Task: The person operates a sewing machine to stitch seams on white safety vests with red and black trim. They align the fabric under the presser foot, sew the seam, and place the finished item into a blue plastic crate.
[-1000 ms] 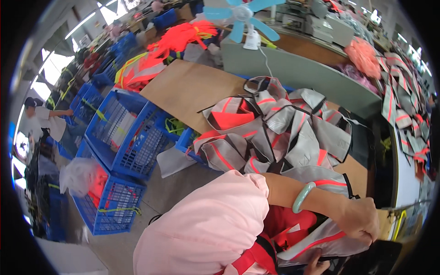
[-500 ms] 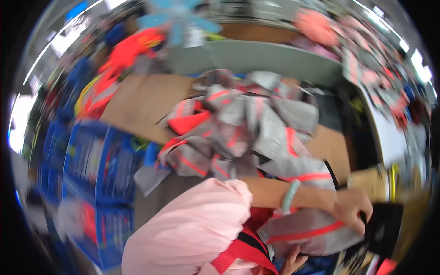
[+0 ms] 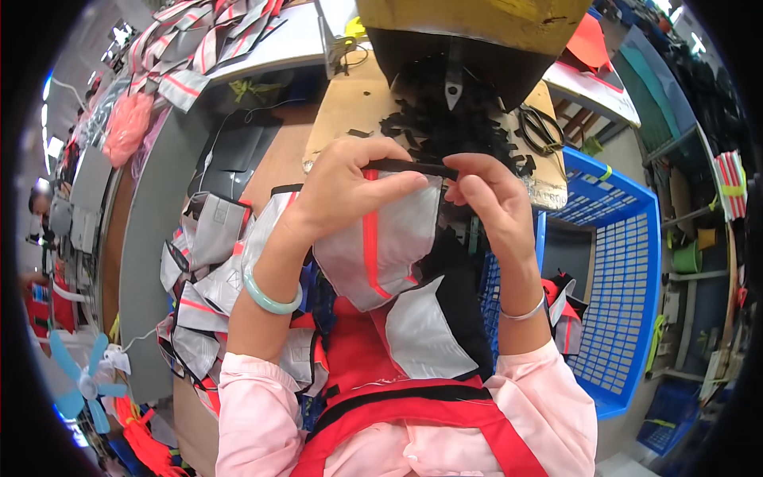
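A grey fabric piece point(image 3: 401, 222) with a red stripe hangs between my hands in front of my chest. Black edging point(image 3: 409, 167) runs along its top. My left hand point(image 3: 350, 187) is closed on the top left of the piece, thumb lying along the edge. At the other end, my right hand point(image 3: 497, 199) pinches the black edging between thumb and fingertips. Below, another grey piece with black fabric point(image 3: 429, 334) lies against my red apron point(image 3: 350, 342). Many similar grey and red pieces point(image 3: 207, 302) are heaped to my left.
Ahead stands a yellow-and-black block point(image 3: 477, 24) with a pointed metal part point(image 3: 453, 87) over black scraps point(image 3: 469, 135) on a wooden board point(image 3: 342, 111). Black-handled scissors point(image 3: 540, 131) lie beside the scraps. A blue basket point(image 3: 612, 294) is at my right, a fan point(image 3: 86, 385) far left.
My view has swung right, from the fabric heap to the block with scraps. The striped piece has come up before my chest, and both hands are now on its black-edged top.
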{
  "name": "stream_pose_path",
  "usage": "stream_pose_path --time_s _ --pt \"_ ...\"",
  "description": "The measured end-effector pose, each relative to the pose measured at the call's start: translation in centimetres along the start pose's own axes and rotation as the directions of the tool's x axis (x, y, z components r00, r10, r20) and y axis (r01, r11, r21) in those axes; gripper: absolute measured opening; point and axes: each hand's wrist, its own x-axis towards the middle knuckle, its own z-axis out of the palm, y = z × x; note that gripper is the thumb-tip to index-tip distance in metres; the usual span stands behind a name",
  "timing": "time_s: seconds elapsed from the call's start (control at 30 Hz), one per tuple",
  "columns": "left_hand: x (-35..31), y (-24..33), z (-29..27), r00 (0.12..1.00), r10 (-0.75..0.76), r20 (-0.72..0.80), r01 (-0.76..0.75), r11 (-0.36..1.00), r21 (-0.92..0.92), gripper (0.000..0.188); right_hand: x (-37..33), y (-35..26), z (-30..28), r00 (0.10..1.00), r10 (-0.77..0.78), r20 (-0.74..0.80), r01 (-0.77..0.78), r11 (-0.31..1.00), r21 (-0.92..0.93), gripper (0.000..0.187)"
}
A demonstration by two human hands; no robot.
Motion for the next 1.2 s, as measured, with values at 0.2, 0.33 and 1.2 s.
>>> stream_pose_path --time_s 0.2,0.33,1.2 --pt "2.4 -1.3 0.2 0.994 -0.071 0.082 0.067 0.996 0.051 0.030 2.6 1.1 -1.1 0.994 0.054 -0.092 -0.066 0.988 -0.138 0.012" --pt "3.9 -1.1 0.3 0.965 -0.230 0.126 0.231 0.973 0.003 0.031 4.1 1.5 -2.2 0.989 0.121 -0.082 -0.133 0.978 -0.162 0.011" --pt "8.6 -6.9 0.5 0.821 -0.482 0.305 0.571 0.687 -0.450 0.027 8.5 5.0 -3.7 0.958 0.265 -0.106 -0.254 0.961 0.110 0.012"
